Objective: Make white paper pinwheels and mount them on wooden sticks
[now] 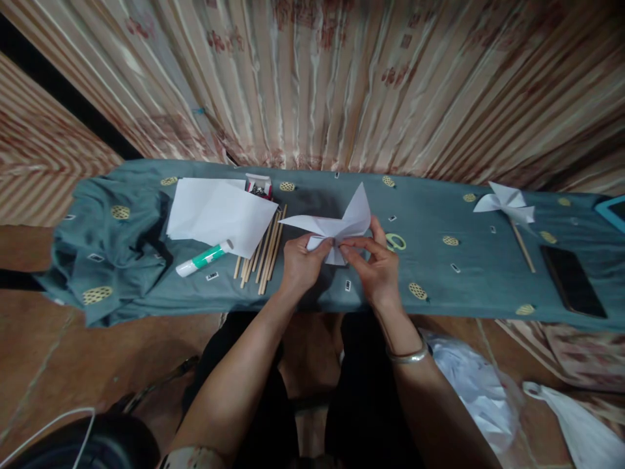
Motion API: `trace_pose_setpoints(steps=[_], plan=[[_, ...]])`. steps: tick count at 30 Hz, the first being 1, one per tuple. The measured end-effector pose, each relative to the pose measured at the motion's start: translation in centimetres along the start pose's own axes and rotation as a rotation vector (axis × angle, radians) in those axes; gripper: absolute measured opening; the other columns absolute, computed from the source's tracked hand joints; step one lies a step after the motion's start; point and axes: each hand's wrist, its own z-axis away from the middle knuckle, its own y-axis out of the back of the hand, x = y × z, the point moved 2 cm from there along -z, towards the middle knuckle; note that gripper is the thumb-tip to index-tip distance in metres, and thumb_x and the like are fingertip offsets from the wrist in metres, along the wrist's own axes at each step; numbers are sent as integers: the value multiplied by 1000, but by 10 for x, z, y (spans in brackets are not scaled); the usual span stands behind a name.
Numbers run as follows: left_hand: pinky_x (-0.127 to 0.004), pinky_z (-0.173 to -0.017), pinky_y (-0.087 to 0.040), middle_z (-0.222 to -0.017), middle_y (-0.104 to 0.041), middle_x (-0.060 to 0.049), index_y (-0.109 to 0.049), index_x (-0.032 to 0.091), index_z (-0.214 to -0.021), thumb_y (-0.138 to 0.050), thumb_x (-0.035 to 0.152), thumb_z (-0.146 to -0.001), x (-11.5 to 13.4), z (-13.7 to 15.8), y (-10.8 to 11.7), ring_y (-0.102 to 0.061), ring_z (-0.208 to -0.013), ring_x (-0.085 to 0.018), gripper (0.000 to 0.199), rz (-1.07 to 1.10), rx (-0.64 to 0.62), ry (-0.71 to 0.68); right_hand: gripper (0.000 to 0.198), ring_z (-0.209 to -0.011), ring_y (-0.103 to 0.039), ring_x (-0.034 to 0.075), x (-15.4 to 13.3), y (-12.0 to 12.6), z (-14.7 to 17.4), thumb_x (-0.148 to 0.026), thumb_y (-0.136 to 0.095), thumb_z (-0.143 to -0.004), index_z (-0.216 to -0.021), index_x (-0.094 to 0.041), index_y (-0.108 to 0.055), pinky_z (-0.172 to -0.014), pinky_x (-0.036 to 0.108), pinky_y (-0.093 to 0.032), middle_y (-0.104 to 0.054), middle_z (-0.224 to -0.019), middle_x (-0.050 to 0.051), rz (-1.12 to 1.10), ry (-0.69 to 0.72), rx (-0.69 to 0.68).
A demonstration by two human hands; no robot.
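Observation:
A white paper pinwheel (355, 216) is held up over the middle of the cloth, its blades spread to the left and upward. My left hand (303, 262) grips its lower left part, thumb pressed near the centre. On the other side, my right hand (375, 266) pinches the paper close to the centre with thumb and forefinger. Whether a pin sits between those fingertips is too small to tell. Just right of my right hand lie scissors with pale green handles (396, 241), partly hidden.
Left of my hands are wooden sticks (263, 257), a paper stack (209, 212), a glue stick (204, 258) and a small open box (258, 187). Rightward lie a pinwheel on a stick (508, 203) and a phone (572, 280). A curtain (312, 85) hangs behind the cloth-covered table (439, 286).

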Motion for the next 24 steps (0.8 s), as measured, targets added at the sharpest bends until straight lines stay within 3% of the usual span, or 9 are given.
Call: trace_pose_setpoints(steps=[4,11,24], plan=[[-25,-60,-45,-58,-65,0,-75,15,-66,-71,32,-70,-2,2,-4,-57,-59,-14,18,21,-22,-23,10,-137,-49,26,7,-4,-3,-34,-67,-87,-89,-28,-75,-115,49,-42,-56,-140,3,-10,-20,-24],[-25,-60,-47,-68,-73,-2,-78,15,-73,-74,33,-68,-2,1,-4,-61,-61,-15,19,80,-32,15,9,-133,-52,28,5,-6,-6,-33,-71,-81,-83,-25,-74,-113,49,-43,-55,-140,4,-225,-144,-13],[-25,-60,-47,-68,-73,-1,-80,15,-78,-75,32,-69,-6,1,-3,-60,-60,-14,19,97,-41,10,14,-126,-58,27,11,-8,-6,-38,-68,-84,-85,-25,-72,-109,47,-47,-60,-133,7,-237,-114,-53]])
